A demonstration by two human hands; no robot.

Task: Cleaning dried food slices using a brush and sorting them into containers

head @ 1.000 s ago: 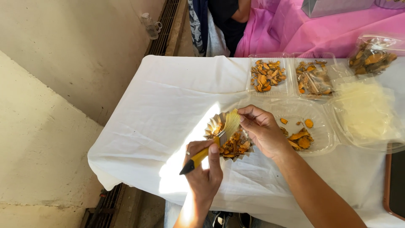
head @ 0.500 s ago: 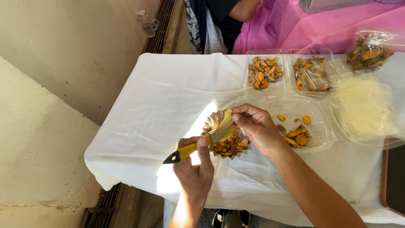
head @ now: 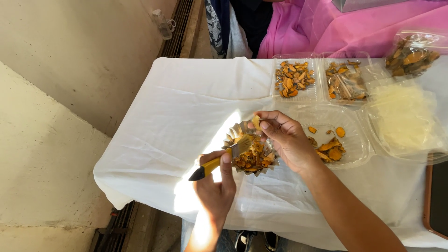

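Observation:
My left hand (head: 215,186) grips a small brush (head: 219,159) with a yellow and black handle; its bristles rest over a crinkled foil cup (head: 234,136) filled with orange dried slices. My right hand (head: 287,140) sits at the cup's far right edge and pinches a pale slice (head: 255,122) between thumb and fingers just above the cup. The cup stands on a table covered with a white cloth (head: 186,107).
A clear tray (head: 357,147) with a few orange slices lies right of my right hand. Two clear trays (head: 295,79) of dried pieces sit at the back, a bag of pieces (head: 411,56) and a pale sheet in a clear lid (head: 403,119) farther right. A phone edge (head: 436,196) shows at right.
My left hand has shifted the brush slightly, its bristles now lower over the cup. My right hand stays at the cup's rim with the slice.

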